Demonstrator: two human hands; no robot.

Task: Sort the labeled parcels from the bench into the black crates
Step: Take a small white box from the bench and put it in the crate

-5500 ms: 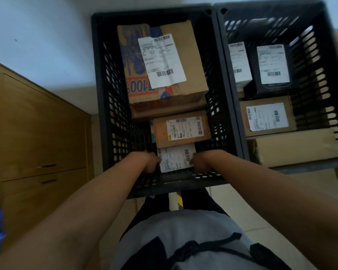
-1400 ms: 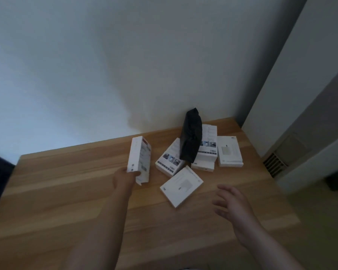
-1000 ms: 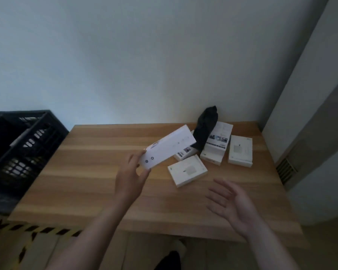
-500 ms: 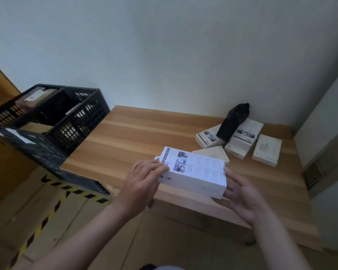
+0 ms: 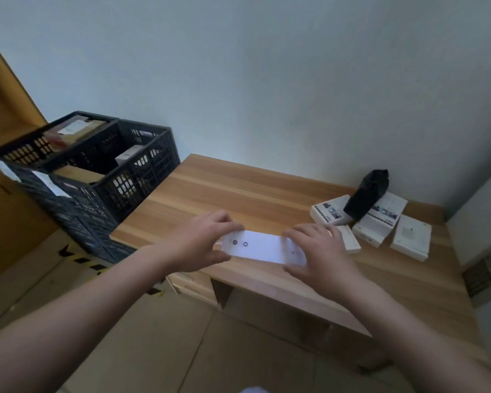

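Both of my hands hold a long white box (image 5: 260,247) above the front part of the wooden bench (image 5: 238,194). My left hand (image 5: 203,242) grips its left end, thumb under and fingers over the top. At its right end my right hand (image 5: 321,252) grips the same way. A narrow white side with small round marks faces me. Several white boxes (image 5: 380,222) and a black bag parcel (image 5: 366,194) lie at the bench's far right corner. Two black crates (image 5: 142,177) with parcels inside stand to the left of the bench.
A wooden cabinet (image 5: 0,114) rises at the far left. Black-and-yellow tape (image 5: 80,260) marks the floor in front of the crates. A grey wall runs behind the bench, and a vent (image 5: 482,276) sits low on the right wall.
The box has turned so a narrow side faces me instead of its printed face. My view swung left, bringing the crates closer into frame.
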